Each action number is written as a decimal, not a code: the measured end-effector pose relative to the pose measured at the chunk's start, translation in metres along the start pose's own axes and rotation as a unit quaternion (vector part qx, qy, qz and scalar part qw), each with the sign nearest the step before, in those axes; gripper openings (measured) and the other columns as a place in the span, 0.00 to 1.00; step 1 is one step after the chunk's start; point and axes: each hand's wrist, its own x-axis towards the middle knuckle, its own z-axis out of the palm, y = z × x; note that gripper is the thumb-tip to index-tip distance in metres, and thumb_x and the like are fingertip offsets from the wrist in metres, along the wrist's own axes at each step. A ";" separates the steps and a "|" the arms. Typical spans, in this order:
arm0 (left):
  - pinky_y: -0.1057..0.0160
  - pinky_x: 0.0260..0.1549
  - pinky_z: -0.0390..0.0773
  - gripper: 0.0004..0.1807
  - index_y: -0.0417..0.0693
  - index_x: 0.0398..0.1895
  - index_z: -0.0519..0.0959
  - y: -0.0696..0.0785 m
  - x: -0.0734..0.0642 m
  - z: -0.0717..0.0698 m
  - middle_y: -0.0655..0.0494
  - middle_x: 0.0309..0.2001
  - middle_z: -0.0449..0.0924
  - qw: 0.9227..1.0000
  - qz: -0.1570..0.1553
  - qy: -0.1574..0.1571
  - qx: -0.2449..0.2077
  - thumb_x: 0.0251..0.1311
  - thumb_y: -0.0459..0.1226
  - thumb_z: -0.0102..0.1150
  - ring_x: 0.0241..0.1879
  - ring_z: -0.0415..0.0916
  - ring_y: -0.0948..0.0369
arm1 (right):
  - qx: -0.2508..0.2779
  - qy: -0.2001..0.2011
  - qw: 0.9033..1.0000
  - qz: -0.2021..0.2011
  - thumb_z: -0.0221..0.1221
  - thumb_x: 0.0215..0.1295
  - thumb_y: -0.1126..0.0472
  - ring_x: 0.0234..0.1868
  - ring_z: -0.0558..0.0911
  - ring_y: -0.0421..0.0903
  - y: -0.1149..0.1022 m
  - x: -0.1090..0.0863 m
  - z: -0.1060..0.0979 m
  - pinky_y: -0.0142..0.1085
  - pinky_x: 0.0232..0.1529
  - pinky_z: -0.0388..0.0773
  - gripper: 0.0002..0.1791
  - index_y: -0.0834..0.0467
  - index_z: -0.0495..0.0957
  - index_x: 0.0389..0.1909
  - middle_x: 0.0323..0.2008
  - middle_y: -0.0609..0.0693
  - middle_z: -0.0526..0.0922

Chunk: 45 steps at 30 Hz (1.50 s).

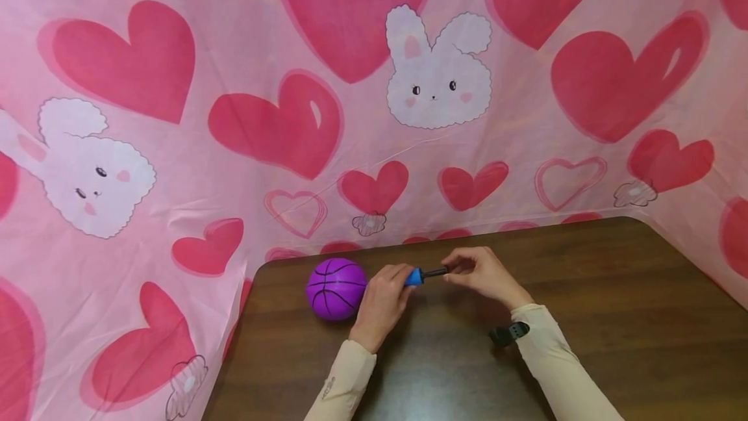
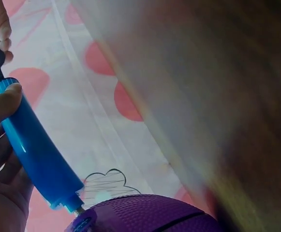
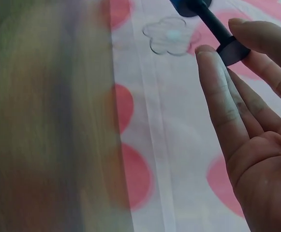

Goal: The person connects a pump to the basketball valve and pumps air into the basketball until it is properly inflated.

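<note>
My left hand (image 1: 380,301) grips the blue barrel of a small hand pump (image 2: 39,142), its thumb lying along the top end. At the barrel's lower end, a short metal needle meets a purple basketball (image 1: 336,289) with black lines. The black plunger rod stands partly drawn out of the barrel. With thumb and fingertips, my right hand (image 1: 486,276) pinches the round black handle (image 3: 234,52) at the rod's end. Most of the barrel is hidden behind the left hand in the head view.
All this takes place above a dark wooden table (image 1: 584,291), toward its far edge. A pink cloth (image 1: 234,70) printed with hearts and rabbits hangs behind and at both sides. A dark watch (image 1: 510,334) is on the right wrist.
</note>
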 end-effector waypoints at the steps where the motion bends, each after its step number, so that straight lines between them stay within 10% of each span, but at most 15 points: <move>1: 0.62 0.55 0.85 0.19 0.47 0.53 0.85 -0.001 0.000 0.000 0.57 0.51 0.88 1.000 -0.002 0.000 -0.002 0.60 0.37 0.76 0.51 0.85 0.60 | -0.001 0.001 1.000 0.001 0.75 0.59 0.64 0.35 0.89 0.41 0.000 -0.001 -0.003 0.30 0.43 0.86 0.13 0.56 0.88 0.44 0.41 0.55 0.91; 21: 0.60 0.58 0.84 0.22 0.47 0.59 0.83 -0.010 -0.005 0.001 0.56 0.54 0.87 1.000 -0.015 -0.009 0.001 0.61 0.36 0.74 0.54 0.84 0.58 | -0.036 0.010 0.999 0.023 0.74 0.60 0.63 0.35 0.88 0.40 0.000 -0.021 -0.048 0.30 0.41 0.86 0.13 0.59 0.87 0.45 0.38 0.54 0.91; 45: 0.62 0.55 0.85 0.18 0.47 0.57 0.85 -0.012 0.001 -0.003 0.56 0.52 0.87 1.000 -0.001 -0.016 0.022 0.64 0.36 0.72 0.53 0.84 0.59 | -0.024 0.022 0.999 0.002 0.75 0.60 0.62 0.35 0.88 0.38 -0.002 -0.002 -0.008 0.28 0.42 0.86 0.12 0.56 0.89 0.45 0.41 0.54 0.91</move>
